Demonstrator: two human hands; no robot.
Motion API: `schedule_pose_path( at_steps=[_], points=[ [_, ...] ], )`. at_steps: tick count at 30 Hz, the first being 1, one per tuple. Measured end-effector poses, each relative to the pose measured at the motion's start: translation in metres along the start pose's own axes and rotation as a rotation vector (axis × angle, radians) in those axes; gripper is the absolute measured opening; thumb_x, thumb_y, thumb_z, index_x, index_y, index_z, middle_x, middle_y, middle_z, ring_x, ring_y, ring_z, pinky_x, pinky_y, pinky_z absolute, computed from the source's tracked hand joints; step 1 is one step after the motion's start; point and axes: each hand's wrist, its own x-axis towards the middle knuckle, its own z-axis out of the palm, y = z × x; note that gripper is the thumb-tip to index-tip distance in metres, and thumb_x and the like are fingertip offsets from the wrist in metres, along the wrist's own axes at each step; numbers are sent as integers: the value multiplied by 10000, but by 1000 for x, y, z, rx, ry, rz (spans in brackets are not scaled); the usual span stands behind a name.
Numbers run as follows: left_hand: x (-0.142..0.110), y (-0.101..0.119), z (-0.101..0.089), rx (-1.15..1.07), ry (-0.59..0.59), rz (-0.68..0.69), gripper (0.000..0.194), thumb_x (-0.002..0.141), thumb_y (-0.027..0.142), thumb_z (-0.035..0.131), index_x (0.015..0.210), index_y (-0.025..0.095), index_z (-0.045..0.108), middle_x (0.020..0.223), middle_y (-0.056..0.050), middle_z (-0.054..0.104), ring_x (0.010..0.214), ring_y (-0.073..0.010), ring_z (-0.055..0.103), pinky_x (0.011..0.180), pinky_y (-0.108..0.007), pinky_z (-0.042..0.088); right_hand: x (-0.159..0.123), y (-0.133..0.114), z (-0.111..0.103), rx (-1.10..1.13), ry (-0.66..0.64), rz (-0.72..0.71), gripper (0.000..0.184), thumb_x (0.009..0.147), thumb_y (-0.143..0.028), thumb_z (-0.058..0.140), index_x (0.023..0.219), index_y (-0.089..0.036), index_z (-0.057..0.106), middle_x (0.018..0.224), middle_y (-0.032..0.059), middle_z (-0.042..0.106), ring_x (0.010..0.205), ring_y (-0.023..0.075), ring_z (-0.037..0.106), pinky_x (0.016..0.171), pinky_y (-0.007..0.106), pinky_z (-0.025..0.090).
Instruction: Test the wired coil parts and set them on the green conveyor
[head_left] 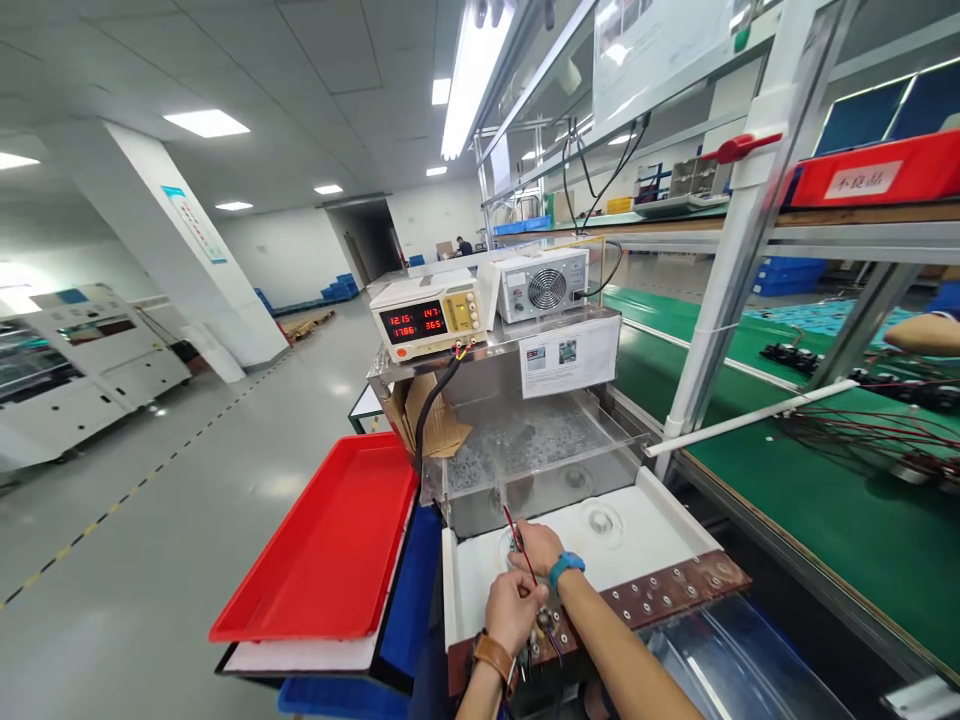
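My left hand point(513, 608), with a brown watch strap on the wrist, is closed in a pinch over the brown terminal strip point(660, 592) at the front of a white fixture tray point(645, 530). My right hand point(535, 548), wearing a blue wristband, is closed on thin red and black wires point(514, 528) that rise from a round part seated in the tray. A second round recess point(602, 521) lies to the right. What the left fingers pinch is too small to name.
A clear acrylic box point(525, 450) stands behind the tray, with a power supply with red digits point(424, 318) and a fan unit point(541, 286) on top. A red tray point(330, 540) lies left. Green bench point(825, 500) with wire bundles and another person's arm point(926, 332) at right.
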Motion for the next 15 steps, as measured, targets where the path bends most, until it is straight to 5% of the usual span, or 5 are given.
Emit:
schedule_pose_path(
  at_steps=[8,12,15],
  points=[
    [-4,4,-5,-24,33,88,273,713,439,575,586,200,542,576,-1,596,604,-171,560,626,-283,398,-3,-8,-9,70,126,10,259,673,-319,639,892,-190,591,813,60,679,752,211,620,617,261,348],
    [0,-3,-8,-221,77,141,421,694,591,566,776,180,608,764,-59,680,773,-225,631,767,-342,469,-13,10,-40,343,459,175,235,712,-385,621,857,-205,578,685,-8,629,647,150,576,582,228,348],
    [9,-10,-7,-312,100,69,588,612,648,615,948,166,602,857,-86,703,861,-260,658,815,-386,495,-37,69,-85,600,807,368,294,719,-460,615,834,-193,574,615,-23,584,579,138,539,545,224,371]
  ],
)
